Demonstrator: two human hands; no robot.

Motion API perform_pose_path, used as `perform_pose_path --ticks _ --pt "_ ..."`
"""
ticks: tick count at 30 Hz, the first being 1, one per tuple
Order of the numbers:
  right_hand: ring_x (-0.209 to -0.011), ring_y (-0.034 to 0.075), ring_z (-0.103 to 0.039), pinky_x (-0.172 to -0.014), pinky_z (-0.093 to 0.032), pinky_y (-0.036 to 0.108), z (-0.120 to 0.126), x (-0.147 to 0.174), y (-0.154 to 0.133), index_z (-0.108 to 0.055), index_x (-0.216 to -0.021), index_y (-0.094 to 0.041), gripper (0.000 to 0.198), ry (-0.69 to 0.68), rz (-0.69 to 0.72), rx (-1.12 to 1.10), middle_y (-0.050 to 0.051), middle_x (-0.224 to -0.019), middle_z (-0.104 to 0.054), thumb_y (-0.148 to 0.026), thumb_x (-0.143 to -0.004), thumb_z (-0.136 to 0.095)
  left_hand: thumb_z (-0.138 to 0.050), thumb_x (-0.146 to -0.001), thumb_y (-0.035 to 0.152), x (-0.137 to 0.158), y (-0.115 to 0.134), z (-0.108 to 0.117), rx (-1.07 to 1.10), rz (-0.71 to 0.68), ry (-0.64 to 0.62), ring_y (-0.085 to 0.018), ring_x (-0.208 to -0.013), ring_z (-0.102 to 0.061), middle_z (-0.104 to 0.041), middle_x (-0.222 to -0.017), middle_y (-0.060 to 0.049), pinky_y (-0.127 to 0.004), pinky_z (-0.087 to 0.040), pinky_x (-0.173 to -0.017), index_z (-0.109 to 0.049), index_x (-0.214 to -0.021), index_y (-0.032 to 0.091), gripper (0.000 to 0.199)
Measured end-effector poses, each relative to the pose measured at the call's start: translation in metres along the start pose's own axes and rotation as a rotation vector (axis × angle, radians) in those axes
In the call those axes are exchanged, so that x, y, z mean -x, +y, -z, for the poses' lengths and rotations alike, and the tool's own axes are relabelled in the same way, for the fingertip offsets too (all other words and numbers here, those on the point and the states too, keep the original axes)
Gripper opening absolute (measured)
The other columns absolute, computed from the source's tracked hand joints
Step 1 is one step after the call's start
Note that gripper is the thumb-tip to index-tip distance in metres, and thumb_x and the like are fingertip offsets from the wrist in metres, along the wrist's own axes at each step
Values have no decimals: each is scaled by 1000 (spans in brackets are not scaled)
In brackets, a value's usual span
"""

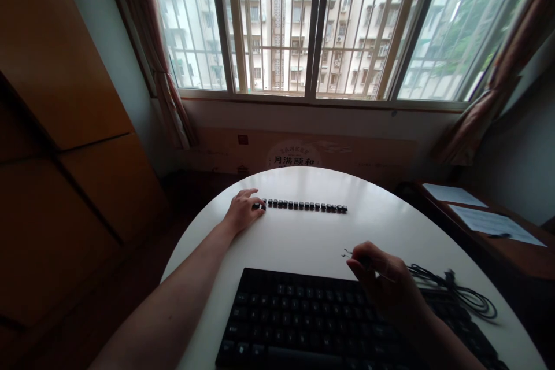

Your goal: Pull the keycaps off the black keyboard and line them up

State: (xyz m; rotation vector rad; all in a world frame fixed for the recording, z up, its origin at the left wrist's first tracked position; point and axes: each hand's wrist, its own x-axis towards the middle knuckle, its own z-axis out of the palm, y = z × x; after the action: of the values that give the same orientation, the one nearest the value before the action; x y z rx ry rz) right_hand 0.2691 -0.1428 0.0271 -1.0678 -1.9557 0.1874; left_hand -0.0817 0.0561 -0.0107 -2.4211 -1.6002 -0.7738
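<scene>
A row of several black keycaps (pixel 307 206) runs across the white round table (pixel 303 237). At the row's left end, my left hand (pixel 244 211) has its thumb and fingers closed around a black keycap (pixel 263 204), which stays at table level. My right hand (pixel 384 277) is raised over the black keyboard (pixel 299 318), gripping a keycap puller (pixel 347 253) whose thin wire ends point left. Most of the puller's handle is hidden by the fingers. Along the keyboard's top left edge, a strip shows no keycaps. My right hand and forearm cover part of its right side.
A coiled black cable (pixel 468 295) lies right of my right hand, partly over the keyboard. To the right, a brown side table (pixel 498 243) bears papers (pixel 494 222) and a pen (pixel 499 236). Wooden cabinets (pixel 65 185) stand at left; a barred window (pixel 312 40) is ahead.
</scene>
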Motion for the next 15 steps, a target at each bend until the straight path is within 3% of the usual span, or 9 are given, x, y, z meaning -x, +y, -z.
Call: perform_pose_path --ticks 15 --pt "-48 9 -47 -45 -37 19 -2 1 -8 -53 -83 -21 16 -56 -9 -126 -3 -62 -53 -31 -95 -56 -68 -77 26 -3 4 -4 -45 16 15 -32 -125 -47 -59 -131 -8 -49 -41 -103 -76 -94 26 19"
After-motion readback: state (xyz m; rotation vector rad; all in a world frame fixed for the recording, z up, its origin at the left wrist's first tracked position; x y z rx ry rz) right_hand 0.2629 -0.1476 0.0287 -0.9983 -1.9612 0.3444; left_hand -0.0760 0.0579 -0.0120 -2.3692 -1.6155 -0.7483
